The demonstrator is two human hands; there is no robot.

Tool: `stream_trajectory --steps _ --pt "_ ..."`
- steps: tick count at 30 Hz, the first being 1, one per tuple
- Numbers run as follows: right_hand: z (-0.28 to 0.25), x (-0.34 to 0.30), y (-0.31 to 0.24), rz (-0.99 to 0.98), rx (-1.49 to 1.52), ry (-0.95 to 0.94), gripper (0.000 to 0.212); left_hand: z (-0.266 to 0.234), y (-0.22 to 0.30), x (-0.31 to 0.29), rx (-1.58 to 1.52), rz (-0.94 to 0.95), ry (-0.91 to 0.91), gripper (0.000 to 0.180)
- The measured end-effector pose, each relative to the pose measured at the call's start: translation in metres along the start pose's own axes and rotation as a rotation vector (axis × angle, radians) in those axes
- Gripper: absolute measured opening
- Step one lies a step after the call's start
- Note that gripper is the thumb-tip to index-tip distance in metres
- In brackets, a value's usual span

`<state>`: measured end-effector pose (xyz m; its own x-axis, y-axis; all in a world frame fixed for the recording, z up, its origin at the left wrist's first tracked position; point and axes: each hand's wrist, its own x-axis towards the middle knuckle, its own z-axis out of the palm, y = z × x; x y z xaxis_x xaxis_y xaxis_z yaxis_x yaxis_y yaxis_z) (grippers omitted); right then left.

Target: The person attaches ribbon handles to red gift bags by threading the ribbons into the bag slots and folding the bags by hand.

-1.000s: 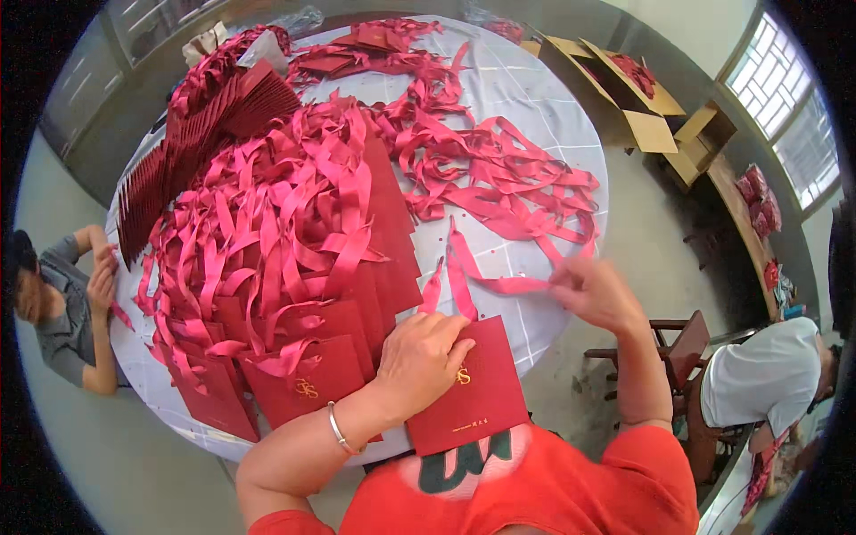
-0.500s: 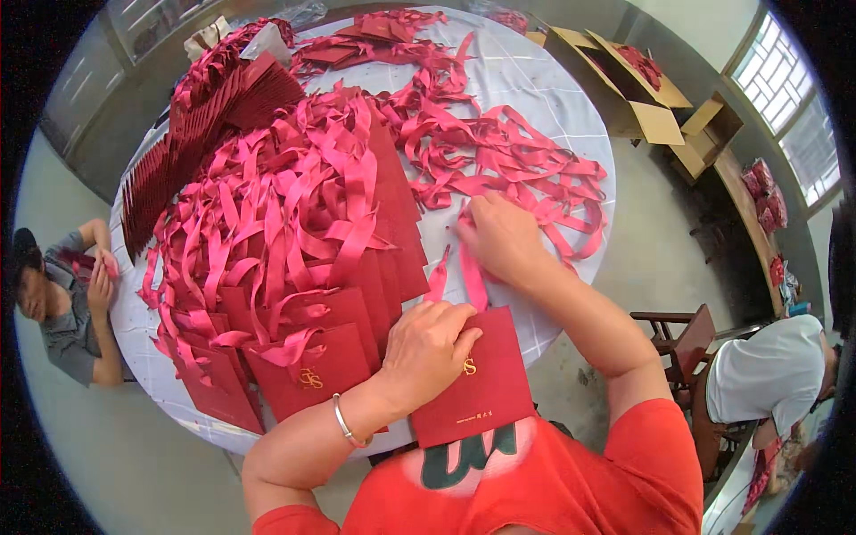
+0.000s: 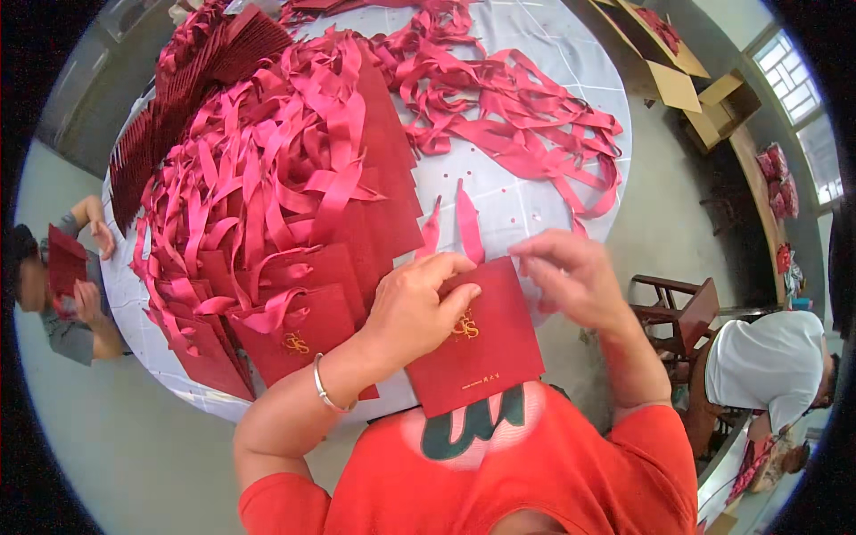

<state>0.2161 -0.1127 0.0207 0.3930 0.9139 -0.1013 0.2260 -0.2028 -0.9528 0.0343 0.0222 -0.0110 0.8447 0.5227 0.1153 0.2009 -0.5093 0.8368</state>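
A flat dark red paper bag (image 3: 499,357) with gold print lies at the near table edge, against my red shirt. My left hand (image 3: 421,299) grips its upper left part, thumb across the front. Two pink ribbon ends (image 3: 468,223) stick up beyond its top edge onto the cloth. My right hand (image 3: 571,276) hovers by the bag's upper right corner with fingers stretched out and apart, slightly blurred; whether they touch the corner I cannot tell. Left of my left hand lies a big heap of similar red bags (image 3: 316,325) with pink ribbons (image 3: 267,169) tangled over them.
Loose pink ribbons (image 3: 526,107) spread across the white tablecloth (image 3: 584,53) at the far right. Folded red bags (image 3: 192,89) stand in a row at the far left. Another person (image 3: 76,285) holds a red bag at the left. Right are a wooden chair (image 3: 682,312), cardboard boxes (image 3: 724,111) and a seated person (image 3: 767,370).
My right hand has moved from the ribbons back toward the bag's upper right corner, its fingers opening. My left hand keeps hold of the bag. The view has shifted.
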Motion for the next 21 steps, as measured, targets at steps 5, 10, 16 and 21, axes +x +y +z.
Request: stream_trajectory --steps 5,10,16,21 --pt "0.014 -0.011 0.025 -0.322 -0.088 0.050 0.014 -0.006 0.001 0.003 -0.304 -0.210 -0.212 0.011" --pt "0.022 -0.009 0.029 -0.169 0.085 0.071 0.013 -0.019 -0.001 0.009 -0.544 -0.287 -0.399 0.015" --pt "0.018 -0.006 0.029 0.120 0.475 -0.063 0.013 -0.025 0.003 0.011 -0.756 -0.360 -0.490 0.014" --pt "0.013 -0.003 0.023 0.145 0.518 0.012 0.013 -0.023 -0.002 0.010 -0.674 -0.357 -0.471 0.013"
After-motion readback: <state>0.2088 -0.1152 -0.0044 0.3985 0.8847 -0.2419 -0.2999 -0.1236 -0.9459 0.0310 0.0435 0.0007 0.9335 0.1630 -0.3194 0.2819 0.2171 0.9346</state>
